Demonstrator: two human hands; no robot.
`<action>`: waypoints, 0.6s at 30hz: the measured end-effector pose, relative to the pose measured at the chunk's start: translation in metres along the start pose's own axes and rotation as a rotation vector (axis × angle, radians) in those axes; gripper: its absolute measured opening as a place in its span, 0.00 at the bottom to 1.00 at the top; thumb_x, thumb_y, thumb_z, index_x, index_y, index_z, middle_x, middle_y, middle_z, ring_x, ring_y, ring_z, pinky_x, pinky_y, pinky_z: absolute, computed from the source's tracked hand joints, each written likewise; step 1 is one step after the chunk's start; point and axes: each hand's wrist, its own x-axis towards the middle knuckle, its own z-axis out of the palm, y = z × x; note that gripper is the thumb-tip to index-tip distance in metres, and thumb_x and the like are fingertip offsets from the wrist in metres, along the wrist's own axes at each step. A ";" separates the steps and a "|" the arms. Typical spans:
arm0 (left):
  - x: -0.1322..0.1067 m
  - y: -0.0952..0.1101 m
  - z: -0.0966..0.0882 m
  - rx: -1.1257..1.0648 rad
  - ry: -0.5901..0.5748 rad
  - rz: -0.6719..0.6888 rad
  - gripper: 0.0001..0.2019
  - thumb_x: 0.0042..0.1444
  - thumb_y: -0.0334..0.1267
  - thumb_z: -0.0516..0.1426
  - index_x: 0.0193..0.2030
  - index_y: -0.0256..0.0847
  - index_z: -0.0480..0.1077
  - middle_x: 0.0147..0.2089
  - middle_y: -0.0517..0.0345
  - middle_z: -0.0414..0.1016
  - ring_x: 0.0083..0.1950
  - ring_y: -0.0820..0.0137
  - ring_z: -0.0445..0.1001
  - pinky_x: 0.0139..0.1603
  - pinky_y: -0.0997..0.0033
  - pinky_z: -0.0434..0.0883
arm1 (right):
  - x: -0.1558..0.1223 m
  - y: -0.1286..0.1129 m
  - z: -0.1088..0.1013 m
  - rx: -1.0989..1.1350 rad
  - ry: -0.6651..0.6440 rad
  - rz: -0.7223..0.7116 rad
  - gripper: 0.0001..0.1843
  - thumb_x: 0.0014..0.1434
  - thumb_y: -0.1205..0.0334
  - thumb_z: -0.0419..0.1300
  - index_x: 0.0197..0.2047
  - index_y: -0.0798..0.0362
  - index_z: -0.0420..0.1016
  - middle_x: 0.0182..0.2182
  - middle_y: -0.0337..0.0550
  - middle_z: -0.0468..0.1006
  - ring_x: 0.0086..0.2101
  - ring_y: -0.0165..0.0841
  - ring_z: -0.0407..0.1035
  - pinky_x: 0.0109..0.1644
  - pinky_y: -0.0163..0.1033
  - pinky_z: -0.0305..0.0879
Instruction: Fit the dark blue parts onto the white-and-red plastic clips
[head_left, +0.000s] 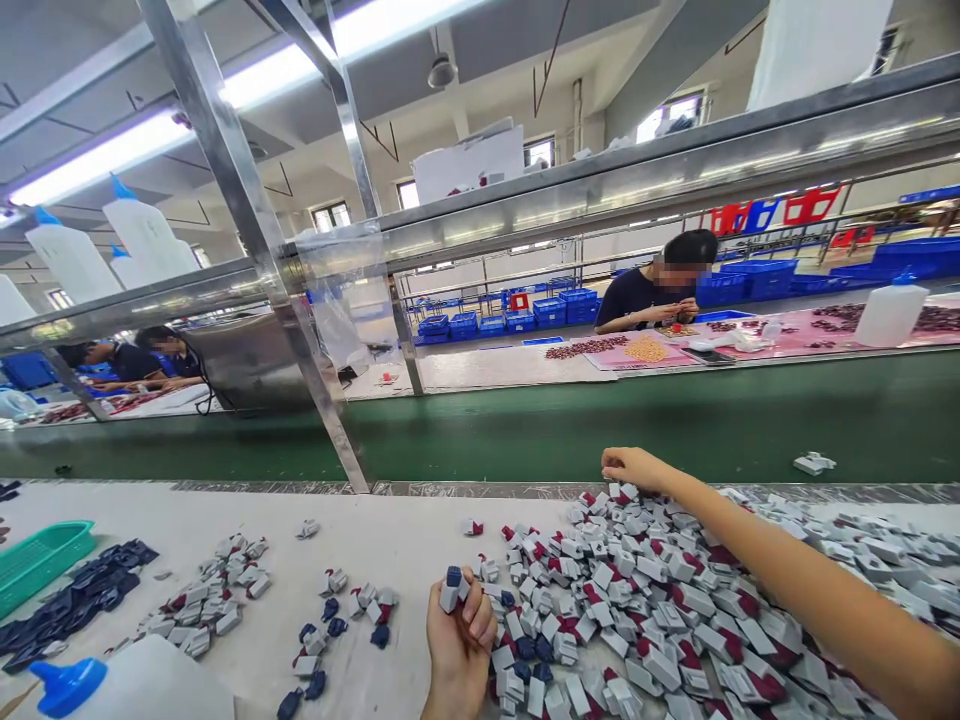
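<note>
Piece (449, 594), grey-navy, sits clamped in left hand (463, 634); whether right hand (637, 468) grips anything is hidden.

I see the left hand (460, 632) gripping a grey-and-blue block (450, 592), the right hand (632, 468) at the far edge of a heap of pieces (645, 590).

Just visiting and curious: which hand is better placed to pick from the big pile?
Probably the right hand, at the far edge of the pile; the left hand holds a grey-and-navy piece.
</note>
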 end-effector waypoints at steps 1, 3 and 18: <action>0.000 0.000 0.000 0.000 0.000 0.003 0.20 0.63 0.34 0.44 0.23 0.33 0.67 0.13 0.64 0.52 0.11 0.81 0.52 0.13 0.81 0.47 | -0.005 -0.001 -0.003 0.019 -0.006 -0.022 0.13 0.67 0.55 0.57 0.45 0.58 0.71 0.41 0.44 0.72 0.39 0.33 0.69 0.46 0.43 0.69; 0.000 0.000 -0.001 0.007 -0.007 0.007 0.20 0.63 0.34 0.44 0.23 0.33 0.67 0.13 0.64 0.53 0.11 0.81 0.53 0.14 0.81 0.47 | -0.018 -0.004 -0.011 0.059 -0.012 -0.075 0.13 0.68 0.55 0.56 0.44 0.58 0.72 0.40 0.44 0.73 0.39 0.33 0.69 0.46 0.43 0.69; -0.005 0.000 0.005 0.135 -0.027 0.025 0.15 0.64 0.37 0.47 0.26 0.37 0.62 0.17 0.67 0.51 0.14 0.80 0.51 0.14 0.80 0.49 | -0.173 -0.016 -0.030 0.106 0.187 -0.200 0.31 0.64 0.38 0.44 0.61 0.44 0.68 0.60 0.45 0.65 0.60 0.45 0.58 0.64 0.53 0.51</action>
